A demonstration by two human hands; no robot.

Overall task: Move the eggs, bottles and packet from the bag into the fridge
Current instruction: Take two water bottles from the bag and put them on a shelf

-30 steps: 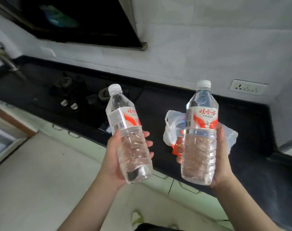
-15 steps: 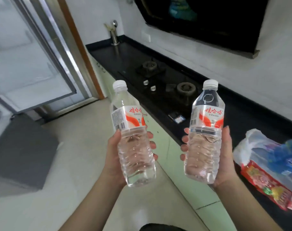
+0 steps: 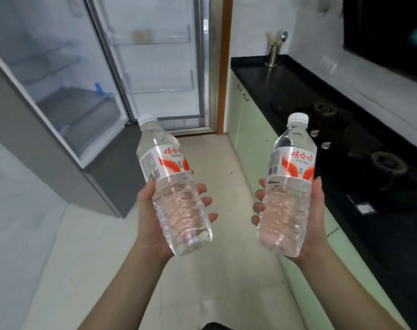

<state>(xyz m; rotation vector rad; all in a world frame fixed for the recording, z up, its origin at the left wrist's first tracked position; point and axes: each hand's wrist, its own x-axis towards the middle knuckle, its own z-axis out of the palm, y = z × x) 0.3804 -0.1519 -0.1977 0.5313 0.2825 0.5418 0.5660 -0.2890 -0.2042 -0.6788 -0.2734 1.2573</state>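
The left hand point(image 3: 152, 217) grips a clear water bottle point(image 3: 175, 198) around its lower half, fingers curled round it, cap tilted away toward the open fridge point(image 3: 67, 75). The right hand point(image 3: 307, 222) holds a second water bottle point(image 3: 287, 194) the same way (white cap up, red label facing the camera). Both bottles are in the air above the pale floor point(image 3: 217, 294). A black countertop point(image 3: 286, 75) with a gas hob point(image 3: 369, 151) runs along the right; the fridge shelves look mostly bare, though blur hides detail.

Open fridge point(image 3: 67, 91) ahead-left, door point(image 3: 155, 67) swung back beside it. Bench point(image 3: 286, 82) w/ stove point(image 3: 359, 144) along right. Two bottles held btwn, left bottle point(image 3: 176, 198), right bottle point(image 3: 288, 196).
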